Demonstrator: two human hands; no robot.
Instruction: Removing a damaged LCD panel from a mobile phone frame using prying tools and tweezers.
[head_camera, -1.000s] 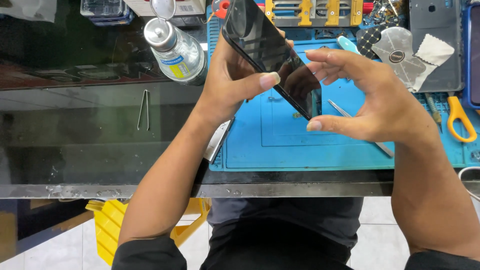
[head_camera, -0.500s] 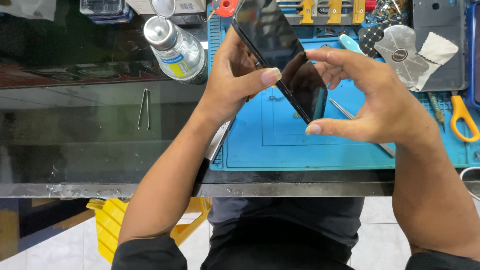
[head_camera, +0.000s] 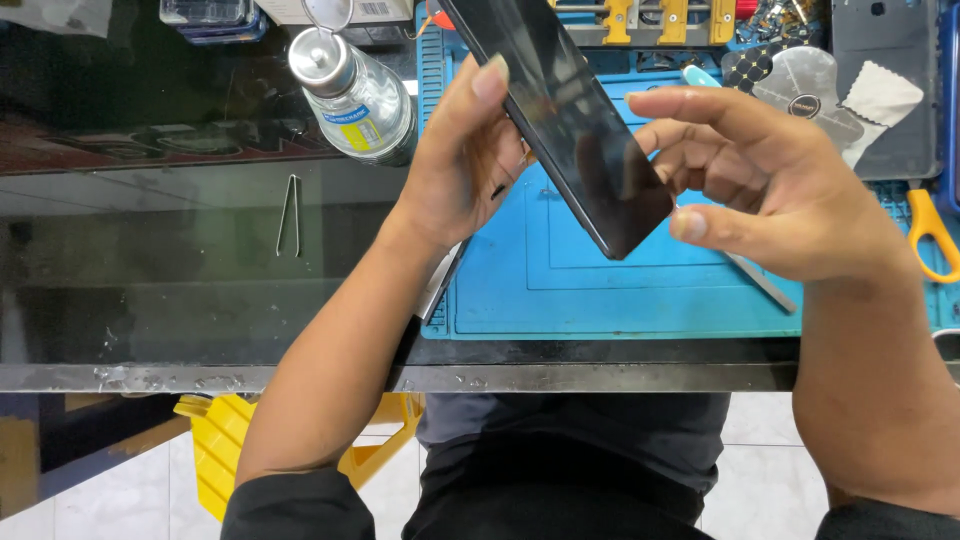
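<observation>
My left hand (head_camera: 465, 165) holds a black smartphone (head_camera: 565, 120) by its left edge, tilted above a blue work mat (head_camera: 600, 290). The dark screen faces me, with its lower corner pointing down toward the mat. My right hand (head_camera: 770, 195) hovers just to the right of the phone. Its fingers are spread and curled, and the thumb tip sits near the phone's lower corner. I cannot tell whether the right hand touches the phone.
A clear bottle with a metal cap (head_camera: 355, 95) stands left of the mat on the dark glass table (head_camera: 150, 260). Metal tweezers (head_camera: 288, 215) lie further left. A thin metal tool (head_camera: 760, 285), orange-handled scissors (head_camera: 935, 235) and a round pad with a cloth (head_camera: 810, 85) sit at the right.
The left hand has tilted and lifted the phone, its thumb sliding up along the edge. The right hand has moved slightly away, its fingers loosening off the phone's lower end.
</observation>
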